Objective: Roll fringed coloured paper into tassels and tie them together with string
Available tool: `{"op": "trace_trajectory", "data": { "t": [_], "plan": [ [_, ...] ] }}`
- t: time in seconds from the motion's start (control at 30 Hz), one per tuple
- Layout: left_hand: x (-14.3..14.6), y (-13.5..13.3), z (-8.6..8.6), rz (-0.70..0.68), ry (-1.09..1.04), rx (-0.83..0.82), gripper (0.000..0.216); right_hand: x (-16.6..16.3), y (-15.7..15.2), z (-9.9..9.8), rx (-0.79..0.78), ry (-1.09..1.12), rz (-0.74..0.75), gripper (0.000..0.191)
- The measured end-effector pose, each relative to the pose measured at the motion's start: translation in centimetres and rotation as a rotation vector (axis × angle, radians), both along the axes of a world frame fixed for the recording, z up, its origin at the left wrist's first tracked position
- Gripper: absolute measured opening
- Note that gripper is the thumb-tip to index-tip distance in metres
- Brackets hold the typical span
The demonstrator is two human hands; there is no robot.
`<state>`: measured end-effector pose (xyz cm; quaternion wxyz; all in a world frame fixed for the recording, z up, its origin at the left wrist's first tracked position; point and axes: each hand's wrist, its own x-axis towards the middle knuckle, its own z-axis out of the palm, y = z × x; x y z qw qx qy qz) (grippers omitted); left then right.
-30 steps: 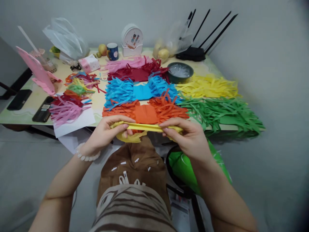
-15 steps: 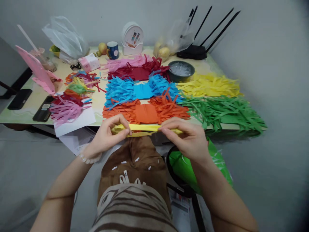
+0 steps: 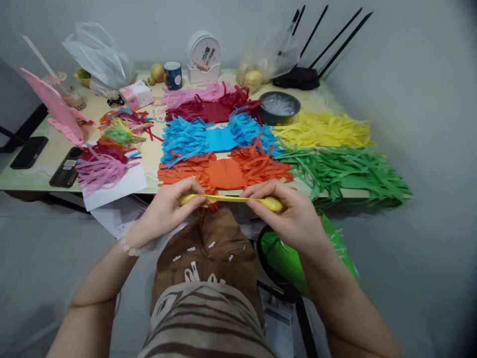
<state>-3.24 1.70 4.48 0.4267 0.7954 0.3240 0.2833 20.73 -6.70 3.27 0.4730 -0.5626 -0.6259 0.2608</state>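
A yellow strip (image 3: 227, 198), likely paper or thin cloth, is stretched between the two hands, in front of the table (image 3: 151, 159). The left hand (image 3: 164, 209) pinches one end, thumb against fingers, and the right hand (image 3: 290, 214) pinches the other. I'd judge it light, soft and easily creased or torn, best taken by its bunched ends. Just beyond lies an orange fringed piece (image 3: 225, 173). Farther back, a round disc (image 3: 206, 55) carries print too small to read; the phone (image 3: 64, 174) bears an illegible label.
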Motion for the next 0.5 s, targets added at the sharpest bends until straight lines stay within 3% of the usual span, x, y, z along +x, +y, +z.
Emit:
{"op": "trace_trajectory", "data": {
  "t": [0.1,0.17,0.5],
  "plan": [
    [0.1,0.0,0.0,-0.029,-0.208,-0.321,0.019,0.1,0.2,-0.4,-0.122,0.274,0.056,0.010],
    [0.2,0.0,-0.2,-0.023,-0.271,-0.452,0.020,0.1,0.3,-0.6,-0.142,0.361,0.070,0.010],
    [0.2,0.6,-2.2,-0.036,-0.473,-0.624,0.012,0.8,1.4,-1.9,-0.132,0.493,0.166,0.015]
  ]
}}
